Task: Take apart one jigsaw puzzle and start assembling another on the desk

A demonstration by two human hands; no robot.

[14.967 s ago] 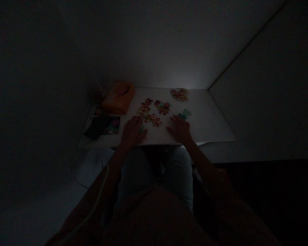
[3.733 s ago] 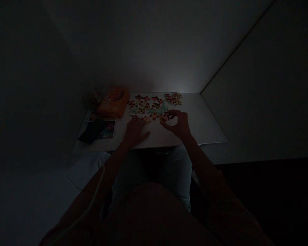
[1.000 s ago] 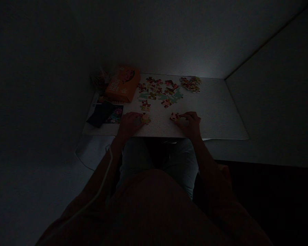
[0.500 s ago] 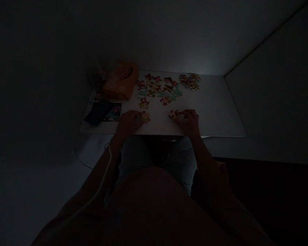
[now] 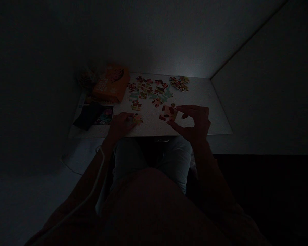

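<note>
Between the thumb and fingers of my right hand (image 5: pixel 195 123) is a pink and dark red puzzle piece (image 5: pixel 168 113), lifted toward the camera above the table. My left hand (image 5: pixel 121 124) rests near the front edge, its thumb and forefinger on a small yellowish puzzle piece (image 5: pixel 138 119). Just beyond that piece lies a separate puzzle piece (image 5: pixel 136 105). Several more loose pieces (image 5: pixel 144 95) are spread behind, and a heap of pieces (image 5: pixel 179 83) sits at the back right. The picture is very dark.
An orange box (image 5: pixel 111 83) stands at the back left of the white table (image 5: pixel 207 99). In front of it are a dark cloth-like item (image 5: pixel 88 116) and a colourful printed sheet (image 5: pixel 106 115). A pale cable (image 5: pixel 101 164) runs along my left arm.
My right hand has raised its puzzle piece off the table, toward the camera. My left hand stays at its piece. The whole view has shifted slightly.
</note>
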